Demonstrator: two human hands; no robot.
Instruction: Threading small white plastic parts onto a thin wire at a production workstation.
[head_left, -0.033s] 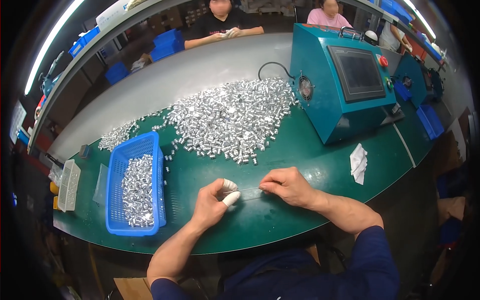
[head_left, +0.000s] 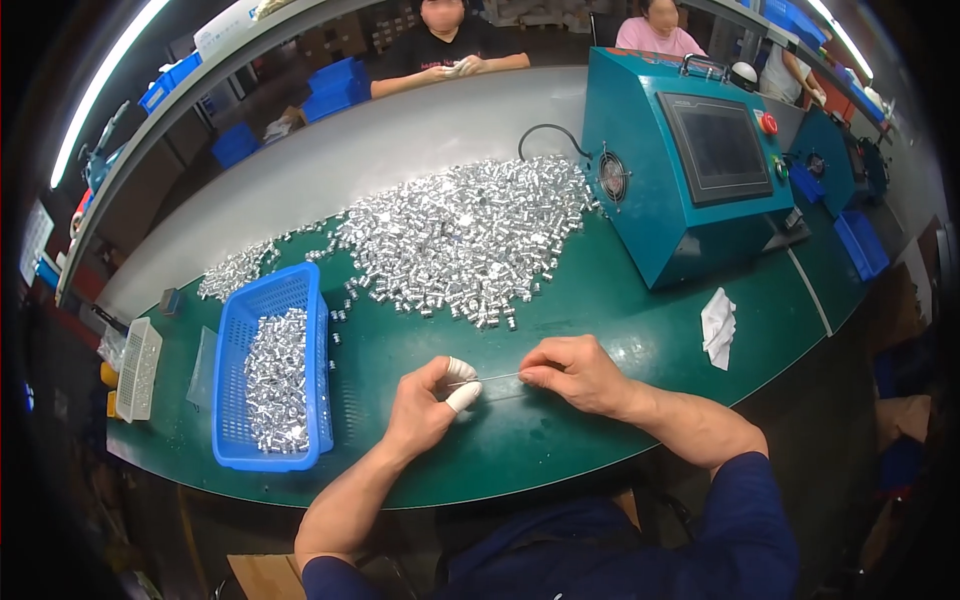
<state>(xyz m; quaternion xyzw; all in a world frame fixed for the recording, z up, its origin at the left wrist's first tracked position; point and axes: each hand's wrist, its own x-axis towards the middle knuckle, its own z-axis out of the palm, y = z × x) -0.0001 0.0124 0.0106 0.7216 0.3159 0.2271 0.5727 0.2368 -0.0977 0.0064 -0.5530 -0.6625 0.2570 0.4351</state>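
Observation:
My left hand (head_left: 420,408) is closed in a pinch, with white covers on the tips of its thumb and forefinger. Whatever sits between those tips is too small to make out. A thin, straight metal rod (head_left: 500,377) runs from there across to my right hand (head_left: 575,372), whose bare thumb and forefinger grip its other end. Both hands hover over the green tabletop (head_left: 400,350) near its front edge. Beyond them lies a large heap of small silvery metal cylinders (head_left: 460,240). Left of my left hand stands a blue perforated basket (head_left: 222,380) holding many more such cylinders (head_left: 275,385).
A teal machine (head_left: 650,210) with a dark screen stands at the back right. A crumpled white cloth (head_left: 717,328) lies in front of it. A white basket (head_left: 140,370) and a clear plastic sheet (head_left: 200,370) are at far left. Co-workers sit beyond the metal partition (head_left: 300,165).

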